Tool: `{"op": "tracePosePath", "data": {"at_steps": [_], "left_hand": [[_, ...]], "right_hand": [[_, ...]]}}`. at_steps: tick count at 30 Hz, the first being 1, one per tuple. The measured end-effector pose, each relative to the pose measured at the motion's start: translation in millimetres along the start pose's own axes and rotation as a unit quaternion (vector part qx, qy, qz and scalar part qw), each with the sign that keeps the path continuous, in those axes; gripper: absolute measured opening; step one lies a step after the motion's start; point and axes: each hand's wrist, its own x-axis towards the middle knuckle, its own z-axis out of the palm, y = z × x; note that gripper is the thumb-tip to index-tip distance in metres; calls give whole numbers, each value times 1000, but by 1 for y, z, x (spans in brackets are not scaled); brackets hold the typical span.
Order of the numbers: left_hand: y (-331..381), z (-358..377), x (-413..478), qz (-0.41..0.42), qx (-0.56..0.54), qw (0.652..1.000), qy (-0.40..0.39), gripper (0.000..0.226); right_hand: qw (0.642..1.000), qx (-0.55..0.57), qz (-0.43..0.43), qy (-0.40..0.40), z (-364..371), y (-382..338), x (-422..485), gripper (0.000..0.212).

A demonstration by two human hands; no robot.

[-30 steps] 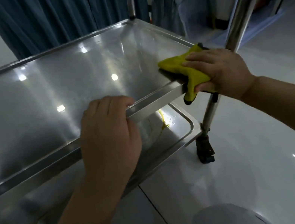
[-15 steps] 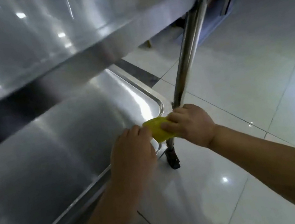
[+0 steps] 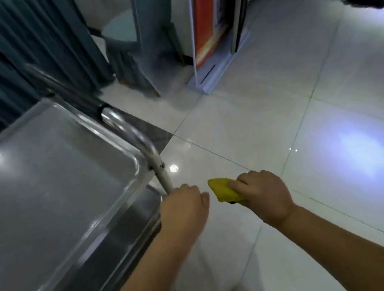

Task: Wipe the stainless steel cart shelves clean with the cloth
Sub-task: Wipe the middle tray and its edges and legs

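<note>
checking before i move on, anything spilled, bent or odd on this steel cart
Nothing stands out. The shiny stainless steel top shelf shows no spill or dent. The right hand grips the yellow cloth over the white tiled floor, off the shelf. The picture is blurred, so fine marks could be missed.

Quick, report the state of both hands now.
Left hand: by the cart post, grip cannot be told.
Right hand: holding the yellow cloth.

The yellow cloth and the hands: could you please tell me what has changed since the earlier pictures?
The yellow cloth has come off the cart and is now held over the floor beside it. The left hand no longer touches it. The right hand still grips it.
</note>
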Motion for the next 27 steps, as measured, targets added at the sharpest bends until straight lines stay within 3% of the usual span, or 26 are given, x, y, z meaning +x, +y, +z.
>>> {"op": "tracePosePath", "data": {"at_steps": [2,5,8,12,14,19,21,25,27], "left_hand": [[21,-38,8,47,-11,999,-8,32],[45,-87,29,-11,-138,990,-24,29],[54,-123,52,-124,-334,934,-21,40],[45,-147,85,-156,-473,867,0,24],[34,-157,106,-166,-520,838,24,20],[2,-191,172,-186,-570,792,116,17],[-15,-205,205,-175,-574,789,130,22],[-46,-233,263,-174,-506,835,131,7],[-63,-247,286,-185,-485,843,139,15]], "right_hand": [[1000,5,7,17,-43,20,8,39],[999,2,-17,28,-91,45,23,38],[999,-4,-42,35,-115,63,47,35],[996,18,-77,47,-123,76,92,39],[994,38,-81,57,-126,83,121,46],[993,112,-37,-4,-124,109,201,96],[991,128,-29,-25,-121,120,238,97],[986,155,24,-51,-116,148,311,96],[982,167,59,-67,-117,163,349,98]]}}
